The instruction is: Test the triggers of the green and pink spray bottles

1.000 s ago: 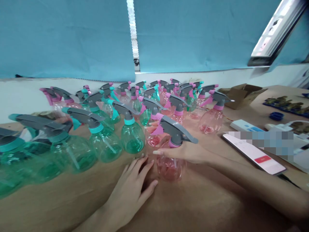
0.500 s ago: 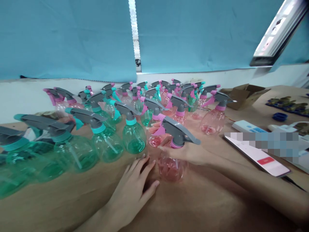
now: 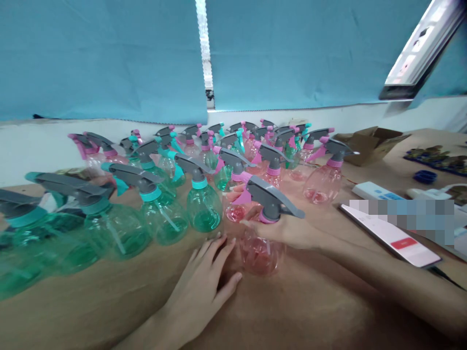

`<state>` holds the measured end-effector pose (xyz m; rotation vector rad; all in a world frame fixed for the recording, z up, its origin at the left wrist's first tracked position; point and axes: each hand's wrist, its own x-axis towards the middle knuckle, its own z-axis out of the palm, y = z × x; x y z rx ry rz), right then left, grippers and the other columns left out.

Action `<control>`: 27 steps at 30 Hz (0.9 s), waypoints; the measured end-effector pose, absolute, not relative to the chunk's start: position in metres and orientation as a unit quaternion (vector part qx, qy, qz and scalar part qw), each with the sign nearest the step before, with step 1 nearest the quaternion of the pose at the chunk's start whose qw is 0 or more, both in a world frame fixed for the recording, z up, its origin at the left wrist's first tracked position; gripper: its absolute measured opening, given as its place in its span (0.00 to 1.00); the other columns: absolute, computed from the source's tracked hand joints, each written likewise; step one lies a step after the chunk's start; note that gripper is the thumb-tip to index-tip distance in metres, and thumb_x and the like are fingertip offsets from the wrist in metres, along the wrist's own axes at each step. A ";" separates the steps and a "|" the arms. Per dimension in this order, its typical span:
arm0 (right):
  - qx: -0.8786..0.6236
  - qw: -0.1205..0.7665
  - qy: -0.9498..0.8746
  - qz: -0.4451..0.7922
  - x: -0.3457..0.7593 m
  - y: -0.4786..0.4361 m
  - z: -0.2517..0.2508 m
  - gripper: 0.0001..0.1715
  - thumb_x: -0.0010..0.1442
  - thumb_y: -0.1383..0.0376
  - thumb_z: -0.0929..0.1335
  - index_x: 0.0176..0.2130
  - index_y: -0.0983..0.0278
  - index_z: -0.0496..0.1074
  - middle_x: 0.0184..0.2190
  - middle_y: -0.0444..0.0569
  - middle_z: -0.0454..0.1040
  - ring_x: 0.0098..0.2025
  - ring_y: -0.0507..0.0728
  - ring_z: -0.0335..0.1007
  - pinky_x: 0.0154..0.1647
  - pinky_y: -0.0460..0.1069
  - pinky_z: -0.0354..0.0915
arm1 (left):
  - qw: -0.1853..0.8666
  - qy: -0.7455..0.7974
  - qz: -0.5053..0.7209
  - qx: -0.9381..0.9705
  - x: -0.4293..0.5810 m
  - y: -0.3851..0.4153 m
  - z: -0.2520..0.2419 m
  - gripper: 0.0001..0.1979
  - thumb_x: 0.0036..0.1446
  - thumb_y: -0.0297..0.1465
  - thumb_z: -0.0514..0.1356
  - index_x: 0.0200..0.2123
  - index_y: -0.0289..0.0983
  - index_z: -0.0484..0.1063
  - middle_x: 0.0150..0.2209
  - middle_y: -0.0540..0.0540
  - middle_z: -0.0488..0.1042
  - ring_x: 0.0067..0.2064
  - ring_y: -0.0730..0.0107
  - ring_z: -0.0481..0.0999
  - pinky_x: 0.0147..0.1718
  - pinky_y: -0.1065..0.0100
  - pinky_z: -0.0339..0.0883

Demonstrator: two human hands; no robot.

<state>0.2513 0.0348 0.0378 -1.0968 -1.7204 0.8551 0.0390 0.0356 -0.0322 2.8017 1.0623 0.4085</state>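
A pink spray bottle (image 3: 260, 255) stands on the bench (image 3: 321, 306), the right hand (image 3: 280, 232) gripping it below the collar. The left hand (image 3: 204, 282) lies palm down beside it, fingers loosely spread. Green bottles (image 3: 204, 212) crowd leftward; open surface runs in front and rightward to the phone's edge (image 3: 386, 260).

lit phone (image 3: 390, 236) | open cardboard box (image 3: 368, 149) | blue curtains (image 3: 109, 58) hanging | small blue object (image 3: 425, 176)
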 end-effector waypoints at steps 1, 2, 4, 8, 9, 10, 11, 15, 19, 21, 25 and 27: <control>-0.443 0.444 -0.695 0.351 0.251 0.034 0.039 0.18 0.52 0.66 0.66 0.45 0.59 0.66 0.24 0.38 0.64 0.27 0.51 0.65 0.32 0.49 0.68 | 0.059 0.351 0.136 0.925 0.039 0.035 -0.032 0.24 0.64 0.38 0.53 0.61 0.37 0.56 0.59 0.39 0.62 0.59 0.52 0.61 0.53 0.50 0.58; -0.445 0.442 -0.694 0.354 0.251 0.034 0.040 0.18 0.52 0.67 0.66 0.44 0.59 0.66 0.23 0.38 0.63 0.27 0.52 0.65 0.33 0.50 0.68 | 0.059 0.352 0.137 0.924 0.039 0.035 -0.032 0.24 0.64 0.38 0.53 0.61 0.37 0.57 0.59 0.39 0.63 0.58 0.52 0.61 0.53 0.50 0.59; -0.446 0.448 -0.692 0.348 0.252 0.035 0.041 0.17 0.49 0.69 0.66 0.42 0.59 0.66 0.23 0.38 0.62 0.28 0.53 0.66 0.33 0.50 0.68 | 0.060 0.353 0.138 0.923 0.039 0.035 -0.032 0.24 0.64 0.38 0.53 0.61 0.37 0.57 0.58 0.39 0.63 0.58 0.51 0.62 0.52 0.50 0.59; -0.435 0.462 -0.697 0.335 0.253 0.037 0.038 0.09 0.49 0.69 0.66 0.34 0.61 0.68 0.28 0.42 0.68 0.30 0.53 0.67 0.33 0.50 0.68 | 0.063 0.354 0.137 0.923 0.039 0.035 -0.031 0.24 0.64 0.38 0.53 0.61 0.38 0.56 0.59 0.39 0.63 0.58 0.51 0.62 0.52 0.50 0.59; -0.429 0.462 -0.701 0.333 0.254 0.037 0.037 0.07 0.49 0.69 0.66 0.33 0.61 0.68 0.29 0.43 0.69 0.30 0.53 0.67 0.33 0.50 0.68 | 0.063 0.354 0.137 0.923 0.039 0.035 -0.032 0.24 0.64 0.38 0.53 0.61 0.38 0.56 0.59 0.39 0.63 0.58 0.51 0.61 0.53 0.50 0.59; -0.425 0.463 -0.703 0.334 0.254 0.037 0.037 0.05 0.50 0.69 0.66 0.32 0.61 0.69 0.29 0.43 0.69 0.30 0.53 0.67 0.34 0.49 0.68 | 0.063 0.355 0.136 0.923 0.039 0.036 -0.032 0.24 0.64 0.38 0.53 0.61 0.38 0.56 0.59 0.39 0.62 0.58 0.52 0.61 0.53 0.50 0.59; -0.422 0.463 -0.704 0.336 0.254 0.037 0.036 0.05 0.50 0.69 0.66 0.31 0.61 0.69 0.29 0.43 0.69 0.30 0.53 0.67 0.34 0.49 0.67 | 0.062 0.355 0.136 0.923 0.039 0.036 -0.032 0.24 0.64 0.38 0.53 0.61 0.38 0.56 0.59 0.39 0.62 0.58 0.52 0.61 0.53 0.50 0.58; -0.431 0.460 -0.694 0.347 0.254 0.036 0.036 0.06 0.49 0.70 0.67 0.31 0.60 0.69 0.29 0.44 0.70 0.31 0.54 0.68 0.33 0.50 0.68 | 0.062 0.357 0.136 0.922 0.039 0.036 -0.032 0.25 0.64 0.39 0.53 0.61 0.38 0.56 0.59 0.39 0.62 0.58 0.51 0.61 0.53 0.50 0.58; -0.438 0.457 -0.695 0.341 0.253 0.034 0.038 0.07 0.48 0.71 0.66 0.30 0.60 0.68 0.28 0.43 0.70 0.30 0.54 0.68 0.33 0.50 0.67 | 0.066 0.356 0.131 0.923 0.039 0.035 -0.031 0.24 0.64 0.38 0.53 0.61 0.38 0.56 0.59 0.38 0.62 0.59 0.51 0.61 0.53 0.49 0.58; -0.448 0.452 -0.694 0.337 0.253 0.034 0.039 0.09 0.47 0.72 0.66 0.31 0.60 0.67 0.28 0.43 0.71 0.30 0.55 0.68 0.33 0.50 0.67 | 0.068 0.356 0.128 0.923 0.039 0.035 -0.030 0.24 0.64 0.37 0.53 0.61 0.37 0.56 0.59 0.38 0.62 0.59 0.51 0.61 0.53 0.49 0.58; -0.453 0.446 -0.698 0.329 0.254 0.035 0.039 0.08 0.47 0.72 0.65 0.30 0.59 0.67 0.27 0.43 0.72 0.30 0.54 0.67 0.34 0.50 0.67 | 0.064 0.356 0.127 0.924 0.039 0.035 -0.030 0.24 0.64 0.38 0.53 0.61 0.38 0.56 0.59 0.39 0.62 0.59 0.51 0.61 0.53 0.49 0.58; -0.442 0.447 -0.708 0.322 0.254 0.035 0.038 0.09 0.46 0.72 0.64 0.30 0.58 0.68 0.27 0.42 0.71 0.30 0.54 0.67 0.32 0.49 0.66 | 0.063 0.357 0.126 0.923 0.039 0.034 -0.031 0.24 0.64 0.38 0.53 0.61 0.37 0.56 0.59 0.39 0.62 0.59 0.51 0.60 0.53 0.49 0.58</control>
